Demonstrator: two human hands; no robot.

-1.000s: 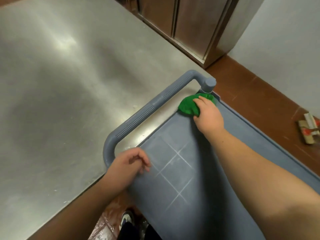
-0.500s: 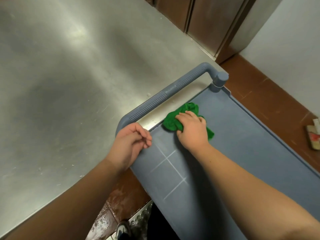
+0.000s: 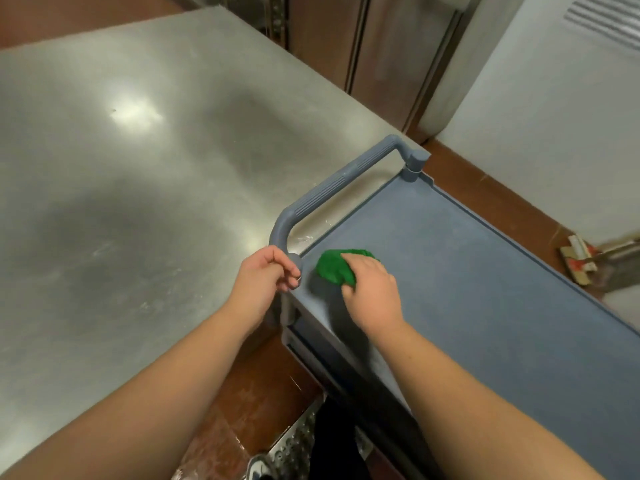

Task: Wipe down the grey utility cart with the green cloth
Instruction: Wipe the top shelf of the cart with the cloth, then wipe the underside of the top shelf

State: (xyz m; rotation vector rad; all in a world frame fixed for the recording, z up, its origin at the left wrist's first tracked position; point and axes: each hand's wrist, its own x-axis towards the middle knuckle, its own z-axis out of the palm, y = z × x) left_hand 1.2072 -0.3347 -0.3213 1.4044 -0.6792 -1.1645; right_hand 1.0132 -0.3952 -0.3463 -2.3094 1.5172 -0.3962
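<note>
The grey utility cart [image 3: 485, 278] fills the right half of the view, its flat top shelf running away to the lower right. Its ribbed handle [image 3: 332, 188] arches over the shelf's left end. My right hand [image 3: 372, 292] presses the bunched green cloth [image 3: 334, 268] onto the shelf near the near-left corner. My left hand [image 3: 265, 275] curls around the near post of the handle, at the cart's corner. Part of the cloth is hidden under my right fingers.
A large stainless steel table [image 3: 138, 168] lies along the cart's left side, touching or nearly touching the handle. Steel cabinet doors [image 3: 381, 57] stand behind, a white wall [image 3: 536, 116] to the right. A brush-like tool [image 3: 581, 258] lies on the brown floor beyond the cart.
My right hand has dragged the cloth from the far corner by the handle post toward the near corner. My left hand shifted from the shelf edge to the handle's near post.
</note>
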